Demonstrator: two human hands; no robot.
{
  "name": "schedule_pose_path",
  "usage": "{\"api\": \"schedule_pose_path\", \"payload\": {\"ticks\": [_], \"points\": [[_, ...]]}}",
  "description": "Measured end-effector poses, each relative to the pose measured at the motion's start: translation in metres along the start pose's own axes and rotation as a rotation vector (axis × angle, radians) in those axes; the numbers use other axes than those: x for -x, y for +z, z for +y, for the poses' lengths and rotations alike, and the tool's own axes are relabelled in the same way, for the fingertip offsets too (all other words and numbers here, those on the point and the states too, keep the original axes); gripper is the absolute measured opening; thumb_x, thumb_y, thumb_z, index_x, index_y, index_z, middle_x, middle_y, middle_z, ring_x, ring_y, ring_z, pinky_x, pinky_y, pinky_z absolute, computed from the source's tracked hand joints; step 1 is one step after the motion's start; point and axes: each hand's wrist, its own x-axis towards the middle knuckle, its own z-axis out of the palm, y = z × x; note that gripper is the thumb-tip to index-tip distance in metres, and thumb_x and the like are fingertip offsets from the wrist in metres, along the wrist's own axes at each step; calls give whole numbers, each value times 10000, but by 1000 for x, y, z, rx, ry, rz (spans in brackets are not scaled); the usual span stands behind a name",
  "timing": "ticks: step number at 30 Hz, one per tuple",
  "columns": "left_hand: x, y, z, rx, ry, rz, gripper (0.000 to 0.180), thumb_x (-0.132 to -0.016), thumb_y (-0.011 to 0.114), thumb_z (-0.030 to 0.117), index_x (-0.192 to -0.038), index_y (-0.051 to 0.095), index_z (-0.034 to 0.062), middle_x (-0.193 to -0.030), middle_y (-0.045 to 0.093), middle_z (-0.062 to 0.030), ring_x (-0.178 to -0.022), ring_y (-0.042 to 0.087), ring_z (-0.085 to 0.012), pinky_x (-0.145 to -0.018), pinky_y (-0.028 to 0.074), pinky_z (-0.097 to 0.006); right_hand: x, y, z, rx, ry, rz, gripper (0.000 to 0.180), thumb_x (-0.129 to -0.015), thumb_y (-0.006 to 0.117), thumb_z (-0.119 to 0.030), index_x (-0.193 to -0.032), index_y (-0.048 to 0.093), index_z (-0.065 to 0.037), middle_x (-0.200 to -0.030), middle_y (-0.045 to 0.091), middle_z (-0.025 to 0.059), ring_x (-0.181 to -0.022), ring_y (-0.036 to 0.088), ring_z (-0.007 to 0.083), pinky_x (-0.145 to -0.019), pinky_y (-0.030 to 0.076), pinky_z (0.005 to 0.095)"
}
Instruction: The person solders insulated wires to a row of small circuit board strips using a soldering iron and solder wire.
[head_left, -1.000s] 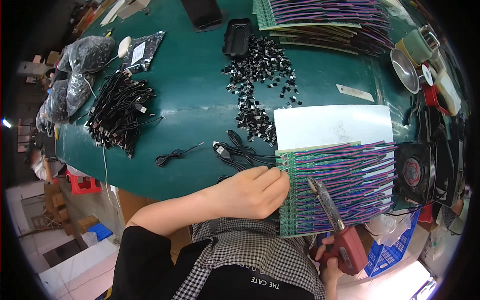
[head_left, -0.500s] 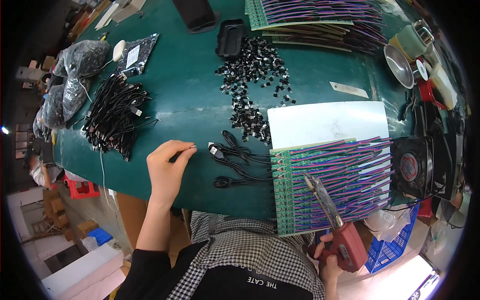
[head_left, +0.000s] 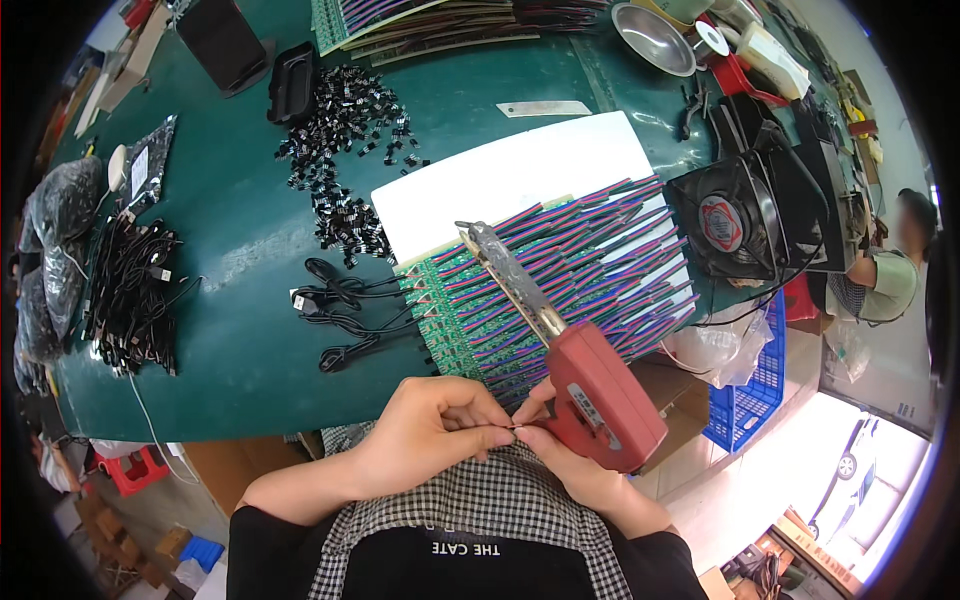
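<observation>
My right hand is wrapped round the handle of a red soldering gun. Its long, stained metal nose points up and left over a panel of green circuit boards with rows of coloured wires. In front of my apron, my left hand is closed in a pinch. Its fingertips meet the thumb and finger of my right hand at a tiny thin piece, too small to name. Several black USB cables lie left of the boards, their ends reaching the boards' left edge.
White board lies under the panel. Loose small black components spread beside a black tray. A cable heap is at left, a fan at right. Further wired boards are stacked at the back. Another person is at far right.
My left hand has moved right and down to meet my right hand. The soldering gun has come up and left over the boards. The whole view has turned to the right.
</observation>
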Motion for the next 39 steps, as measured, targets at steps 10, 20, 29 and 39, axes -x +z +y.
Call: {"api": "schedule_pose_path", "payload": {"ticks": [10,20,29,39], "points": [[1,3,-8,13,58,28,51,-834,648,-15,-835,619,-57,-792,657,-96,-698,640,-112,-624,515,-222,1,0,2,98,6,24,415,-802,637,66,-1185,482,25,-984,602,102,-859,632,137,-753,523,273],[0,6,-11,55,75,39,76,-843,647,25,-857,610,-40,-762,650,-64,-663,621,-86,-602,512,-215,-1,0,-1,53,50,30,466,-818,616,62,-1237,420,7,-967,580,89,-859,606,126,-755,501,259],[4,12,-11,154,157,197,50,-826,645,5,-842,603,-18,-730,599,-2,-641,560,-30,-560,458,-185,-1,4,-13,25,9,38,372,-851,572,60,-1193,445,-16,-911,549,53,-872,550,110,-779,456,253],[0,14,-13,-595,701,281,129,-712,682,-27,-814,634,34,-743,592,-54,-605,590,-146,-511,467,-250,-3,2,-14,-146,103,15,333,-836,603,54,-1136,470,-5,-908,558,57,-853,557,107,-766,465,258]]}}
